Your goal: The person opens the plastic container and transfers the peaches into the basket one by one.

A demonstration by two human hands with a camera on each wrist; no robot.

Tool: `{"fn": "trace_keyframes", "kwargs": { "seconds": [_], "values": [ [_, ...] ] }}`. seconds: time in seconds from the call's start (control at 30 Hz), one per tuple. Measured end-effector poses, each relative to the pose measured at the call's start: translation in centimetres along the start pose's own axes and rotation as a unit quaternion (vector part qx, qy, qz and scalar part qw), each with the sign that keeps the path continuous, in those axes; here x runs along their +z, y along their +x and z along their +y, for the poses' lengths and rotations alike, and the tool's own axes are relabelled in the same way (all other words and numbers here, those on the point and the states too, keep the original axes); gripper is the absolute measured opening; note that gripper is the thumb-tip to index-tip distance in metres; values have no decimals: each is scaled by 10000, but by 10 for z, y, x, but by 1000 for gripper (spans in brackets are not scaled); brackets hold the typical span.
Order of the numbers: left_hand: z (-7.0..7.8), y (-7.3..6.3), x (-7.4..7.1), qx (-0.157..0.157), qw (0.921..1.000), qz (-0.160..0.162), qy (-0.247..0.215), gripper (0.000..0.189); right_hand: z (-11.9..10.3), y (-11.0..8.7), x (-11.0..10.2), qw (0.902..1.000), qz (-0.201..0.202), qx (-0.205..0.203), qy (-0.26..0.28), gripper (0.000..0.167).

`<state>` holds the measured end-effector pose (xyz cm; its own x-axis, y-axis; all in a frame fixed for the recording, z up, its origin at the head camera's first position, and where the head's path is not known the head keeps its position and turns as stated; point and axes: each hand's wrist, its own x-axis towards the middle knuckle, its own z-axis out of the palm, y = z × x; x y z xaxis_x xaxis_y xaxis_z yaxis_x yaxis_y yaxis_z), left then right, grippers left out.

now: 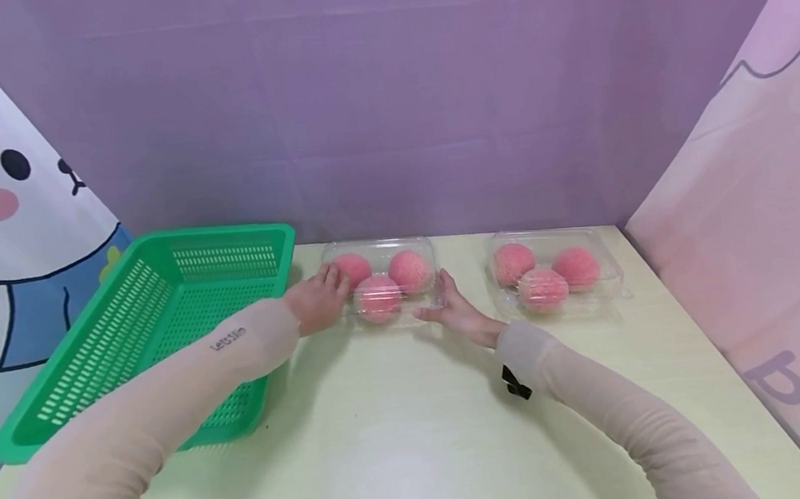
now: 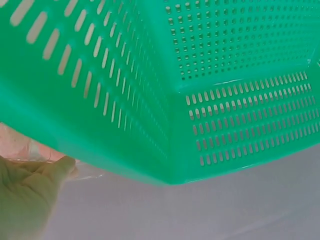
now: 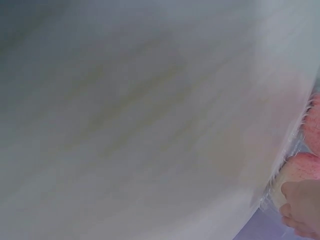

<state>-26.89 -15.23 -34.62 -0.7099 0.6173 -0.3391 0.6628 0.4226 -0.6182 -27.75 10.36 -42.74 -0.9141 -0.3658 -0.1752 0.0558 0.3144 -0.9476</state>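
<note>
A clear plastic fruit box with three pink peaches stands near the back of the table, between the two hands. My left hand grips its left side, fingers over the edge; in the left wrist view that hand shows low at the left, beside the basket wall. At the opposite side, my right hand holds the right front corner, thumb toward the front and fingers along the side. In the right wrist view the fingers lie against the box, close to a peach.
A green slotted plastic basket stands at the left, under the left forearm. Another clear box holding three peaches is right of the right hand. A purple cloth backs the pale table, and printed cloths hang at both sides.
</note>
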Motion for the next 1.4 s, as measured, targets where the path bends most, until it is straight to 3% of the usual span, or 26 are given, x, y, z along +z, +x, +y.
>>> {"fn": "trace_keyframes", "kwargs": {
  "seconds": [0.1,0.2,0.33,0.5,0.7,0.93,1.2,1.3,1.4],
  "values": [
    [-1,0,-2,-150,9985,-78,-517,51,0,0,-1,10000,-15,-3,16,98],
    [-2,0,-3,-471,9907,35,-1273,56,-1,0,-1,10000,-22,0,2,98],
    [-2,2,-6,-810,9694,184,-2311,62,0,0,-2,10000,-51,15,-25,99],
    [2,9,-24,-772,9445,252,-3182,62,2,0,-3,10000,-93,27,-24,101],
    [14,31,-45,-476,9506,552,-3016,57,2,1,-4,9999,-57,94,-37,100],
    [26,52,-48,-289,9577,741,-2764,62,1,2,0,9999,-11,167,41,101],
    [28,60,-47,-178,9688,675,-2379,63,2,3,3,9998,103,157,17,101],
    [28,62,-46,-24,9807,825,-1770,55,1,3,1,9997,143,182,0,101],
    [29,64,-46,204,9919,1081,-641,48,0,4,0,9997,163,198,26,101]
  ]
}}
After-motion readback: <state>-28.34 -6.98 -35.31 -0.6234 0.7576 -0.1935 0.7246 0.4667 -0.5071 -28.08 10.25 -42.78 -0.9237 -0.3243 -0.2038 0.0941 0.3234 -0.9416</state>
